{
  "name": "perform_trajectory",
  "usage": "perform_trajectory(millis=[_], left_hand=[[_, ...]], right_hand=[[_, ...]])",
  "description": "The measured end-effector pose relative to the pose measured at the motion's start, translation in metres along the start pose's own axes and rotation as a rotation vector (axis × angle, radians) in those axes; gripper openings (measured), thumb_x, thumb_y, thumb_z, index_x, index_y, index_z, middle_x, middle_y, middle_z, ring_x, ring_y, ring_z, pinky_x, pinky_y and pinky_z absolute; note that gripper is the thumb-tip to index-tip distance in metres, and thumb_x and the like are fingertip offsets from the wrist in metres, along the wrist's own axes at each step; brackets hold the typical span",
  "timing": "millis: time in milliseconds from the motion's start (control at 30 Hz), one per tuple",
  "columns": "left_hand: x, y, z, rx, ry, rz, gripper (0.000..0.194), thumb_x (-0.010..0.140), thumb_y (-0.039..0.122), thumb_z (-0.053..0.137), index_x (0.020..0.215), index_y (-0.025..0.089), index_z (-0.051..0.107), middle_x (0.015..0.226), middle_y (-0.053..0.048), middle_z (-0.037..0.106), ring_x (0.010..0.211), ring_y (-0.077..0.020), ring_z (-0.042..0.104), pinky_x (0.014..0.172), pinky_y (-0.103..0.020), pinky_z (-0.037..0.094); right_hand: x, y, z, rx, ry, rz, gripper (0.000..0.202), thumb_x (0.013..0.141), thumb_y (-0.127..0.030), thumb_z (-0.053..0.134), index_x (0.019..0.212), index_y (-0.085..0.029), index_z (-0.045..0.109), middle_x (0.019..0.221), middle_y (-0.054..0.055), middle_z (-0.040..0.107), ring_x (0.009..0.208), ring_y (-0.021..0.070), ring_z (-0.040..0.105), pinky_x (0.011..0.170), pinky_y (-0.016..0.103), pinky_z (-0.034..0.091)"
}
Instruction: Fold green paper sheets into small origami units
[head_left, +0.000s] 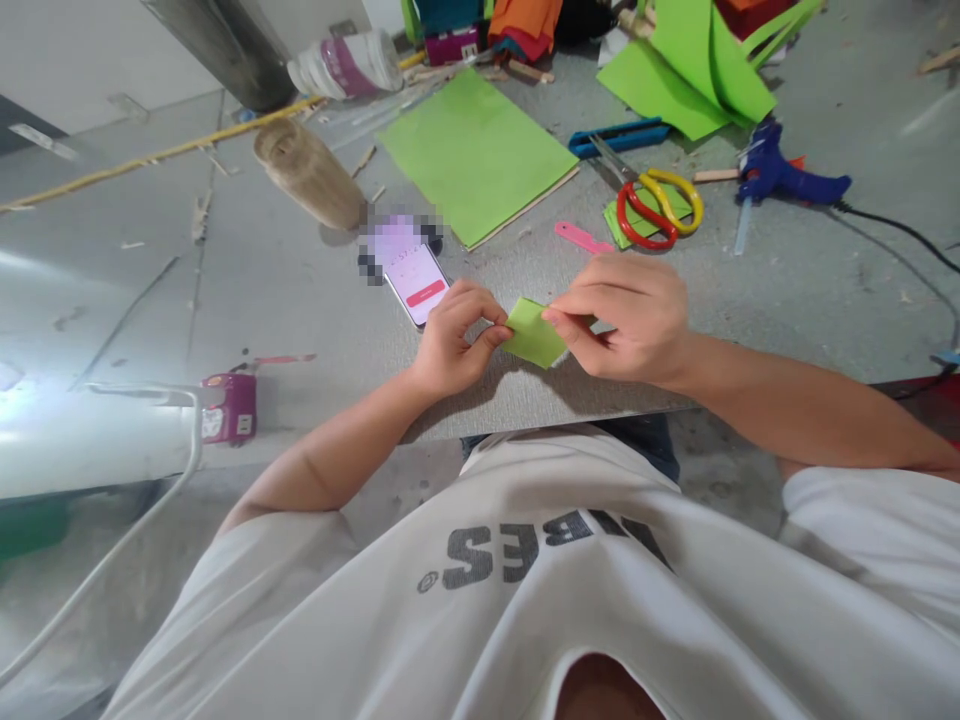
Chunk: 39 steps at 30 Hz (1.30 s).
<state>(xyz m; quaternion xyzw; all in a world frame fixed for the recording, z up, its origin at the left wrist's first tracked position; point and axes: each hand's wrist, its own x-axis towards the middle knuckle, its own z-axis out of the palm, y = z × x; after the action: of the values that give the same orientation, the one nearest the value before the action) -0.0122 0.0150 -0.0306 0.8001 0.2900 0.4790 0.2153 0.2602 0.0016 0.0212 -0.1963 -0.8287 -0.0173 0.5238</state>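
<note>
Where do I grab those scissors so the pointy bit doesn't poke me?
Probably best by the red and yellow loops, coming from the near right: the scissors lie slanted, loops nearer you, blades pointing away to the left.

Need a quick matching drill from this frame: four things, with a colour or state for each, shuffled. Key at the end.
Things
1. small green paper
2. scissors
3. glue gun
4. phone

Colours and states
A. lying on the table, screen lit
B. pinched by the left hand and the right hand
C. one red handle, one yellow
D. dark blue body, black cord

Pairs: 1-B, 2-C, 3-D, 4-A
</note>
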Motion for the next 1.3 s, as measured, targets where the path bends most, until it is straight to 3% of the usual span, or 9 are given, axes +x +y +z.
perform_trajectory(millis=[233,333,400,467,533,633,800,1000,1300], left_hand=[[0.001,-0.004,-0.009,0.209,-0.14,-0.14,0.017,0.109,0.03,0.072,0.092,0.026,0.074,0.091,-0.007,0.082,0.095,-0.0294,0.076,0.092,-0.047,0.065],[-0.004,-0.006,-0.007,0.156,-0.04,-0.195,0.018,0.114,0.031,0.07,0.097,0.026,0.072,0.092,-0.005,0.081,0.091,-0.0255,0.076,0.089,-0.043,0.066],[-0.009,-0.007,-0.004,0.081,0.081,-0.176,0.024,0.124,0.048,0.067,0.114,0.027,0.074,0.104,-0.006,0.084,0.093,-0.0235,0.078,0.088,-0.04,0.068],[-0.015,-0.004,0.001,0.101,0.121,-0.122,0.054,0.124,0.077,0.068,0.147,0.028,0.071,0.134,-0.012,0.087,0.112,-0.027,0.084,0.098,-0.044,0.071],[-0.022,0.0,0.008,0.201,0.072,-0.054,0.105,0.11,0.101,0.075,0.182,0.029,0.049,0.169,-0.023,0.076,0.142,-0.038,0.083,0.119,-0.056,0.069],[-0.032,0.005,0.018,0.325,-0.014,0.005,0.141,0.099,0.106,0.084,0.199,0.028,0.022,0.191,-0.031,0.057,0.171,-0.0536,0.068,0.14,-0.07,0.054],[-0.034,0.001,0.018,0.354,-0.096,-0.079,0.119,0.115,0.074,0.083,0.199,0.022,0.016,0.19,-0.032,0.058,0.165,-0.0492,0.073,0.135,-0.063,0.061],[-0.028,0.002,0.007,0.26,-0.208,-0.06,0.091,0.103,0.032,0.081,0.182,0.022,0.038,0.163,-0.022,0.075,0.143,-0.0403,0.082,0.121,-0.056,0.071],[-0.026,0.009,0.008,-0.018,-0.222,0.012,0.078,0.11,0.031,0.081,0.178,0.025,0.042,0.143,-0.015,0.078,0.114,-0.0285,0.082,0.095,-0.043,0.071]], right_hand=[[-0.006,0.035,-0.013,0.024,0.097,0.405,0.06,0.127,-0.071,0.067,0.087,-0.029,0.077,0.075,0.003,0.07,0.072,0.0226,0.071,0.076,0.044,0.067],[-0.01,0.053,-0.012,0.084,0.187,0.533,0.065,0.122,-0.082,0.074,0.086,-0.028,0.076,0.074,0.002,0.067,0.072,0.0216,0.07,0.074,0.042,0.065],[-0.012,0.057,-0.006,0.122,0.182,0.579,0.061,0.119,-0.079,0.081,0.087,-0.027,0.079,0.074,0.001,0.067,0.069,0.0192,0.066,0.067,0.038,0.061],[-0.011,0.051,0.003,0.188,0.145,0.634,0.058,0.116,-0.076,0.088,0.087,-0.027,0.079,0.074,0.0,0.067,0.066,0.017,0.063,0.061,0.035,0.056],[-0.01,0.038,0.014,0.28,0.092,0.705,0.057,0.114,-0.074,0.091,0.086,-0.026,0.076,0.073,-0.001,0.067,0.062,0.0152,0.061,0.057,0.033,0.055],[-0.006,0.015,0.026,0.429,0.02,0.816,0.06,0.112,-0.077,0.091,0.087,-0.026,0.075,0.073,-0.002,0.069,0.057,0.0142,0.063,0.055,0.032,0.058],[-0.003,-0.011,0.03,0.527,-0.028,0.87,0.057,0.109,-0.076,0.093,0.09,-0.024,0.077,0.08,0.001,0.078,0.063,0.0156,0.071,0.057,0.03,0.061],[-0.009,-0.021,0.026,0.57,-0.091,0.773,0.053,0.112,-0.075,0.09,0.107,-0.024,0.08,0.093,0.002,0.084,0.074,0.0158,0.074,0.069,0.029,0.066],[-0.021,-0.017,0.019,0.603,-0.104,0.588,0.035,0.129,-0.062,0.071,0.136,-0.028,0.073,0.101,0.0,0.081,0.075,0.0139,0.075,0.069,0.027,0.063]])
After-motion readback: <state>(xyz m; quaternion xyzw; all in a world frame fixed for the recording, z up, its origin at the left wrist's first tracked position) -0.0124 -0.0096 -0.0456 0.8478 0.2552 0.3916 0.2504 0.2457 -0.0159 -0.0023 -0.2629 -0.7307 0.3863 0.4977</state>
